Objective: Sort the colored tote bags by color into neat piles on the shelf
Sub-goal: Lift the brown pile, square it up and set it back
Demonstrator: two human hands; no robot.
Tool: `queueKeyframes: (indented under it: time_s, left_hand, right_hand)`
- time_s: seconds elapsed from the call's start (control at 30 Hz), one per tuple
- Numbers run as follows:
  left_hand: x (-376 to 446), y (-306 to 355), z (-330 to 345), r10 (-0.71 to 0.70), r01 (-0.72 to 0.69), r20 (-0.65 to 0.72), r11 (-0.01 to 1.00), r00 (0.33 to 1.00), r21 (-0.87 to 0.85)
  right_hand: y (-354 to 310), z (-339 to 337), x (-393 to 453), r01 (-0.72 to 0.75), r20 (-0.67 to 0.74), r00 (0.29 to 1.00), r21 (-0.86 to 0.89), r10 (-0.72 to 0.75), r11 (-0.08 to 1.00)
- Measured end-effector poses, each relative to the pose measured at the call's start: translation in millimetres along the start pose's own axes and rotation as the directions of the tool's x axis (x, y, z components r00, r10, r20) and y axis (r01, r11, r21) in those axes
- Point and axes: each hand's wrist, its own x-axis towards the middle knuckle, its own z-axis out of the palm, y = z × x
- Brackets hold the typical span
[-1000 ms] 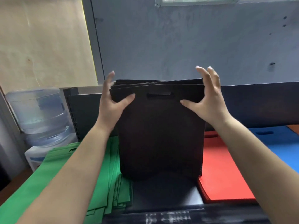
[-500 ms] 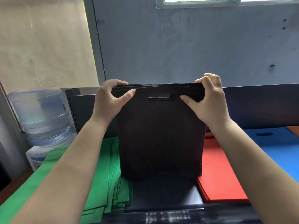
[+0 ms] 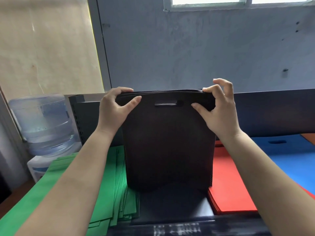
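A stack of black tote bags [image 3: 168, 143] stands upright at the centre of the view, its lower edge resting on the dark shelf [image 3: 173, 206] and its cut-out handle slot facing the camera near the top. The left hand [image 3: 114, 109] has its grip clenched on the stack's upper corner at 10 o'clock: the fingers curl over the top edge and the thumb presses on the front face. The right hand [image 3: 219, 109] grasps the opposite upper corner at 2 o'clock, thumb on the front face and the nearer fingers hooked over the top edge, while the outer fingers lift free above it. The layered top edges of the bags show between the two hands. At 8 o'clock from the stack lies a pile of green tote bags [image 3: 105, 181], flat, loosely fanned, touching the stack's left side and passing under the left forearm. At 4 o'clock lies a flat pile of red tote bags [image 3: 228, 183], just beside the black stack, and further out at 3 o'clock a layer of blue tote bags [image 3: 279, 150] with a handle slot visible. Behind the bags runs the shelf's dark back panel [image 3: 272, 113]. At 9 o'clock, off the shelf, a clear water jug [image 3: 42, 123] sits on a white dispenser [image 3: 36, 167], well apart from the hands.
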Motion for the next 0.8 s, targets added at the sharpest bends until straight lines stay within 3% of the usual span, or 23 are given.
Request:
queueKeyframes:
  time_s: [0.17,0.4,0.6,0.8]
  left_hand:
    - [0.9,-0.7,0.5,-0.018,0.018,-0.002,0.999,1.0,-0.03]
    - [2.7,-0.1,6.6,-0.037,0.036,-0.015,0.995,0.999,-0.094]
    - [4.5,-0.4,6.5,-0.036,0.035,-0.014,0.996,0.999,-0.086]
    - [7.8,-1.6,7.6,-0.071,0.072,0.009,0.991,0.997,-0.112]
  right_hand:
    - [1.2,-3.9,4.3,0.032,0.071,0.997,-0.011,-0.031,0.999]
    - [7.1,-2.6,5.4,-0.034,-0.023,0.999,0.031,0.035,0.999]
    - [7.4,-5.3,5.5,0.03,0.03,0.999,0.026,-0.031,0.999]
    - [9.4,-3.2,6.1,-0.004,-0.024,1.0,0.03,0.005,1.0]
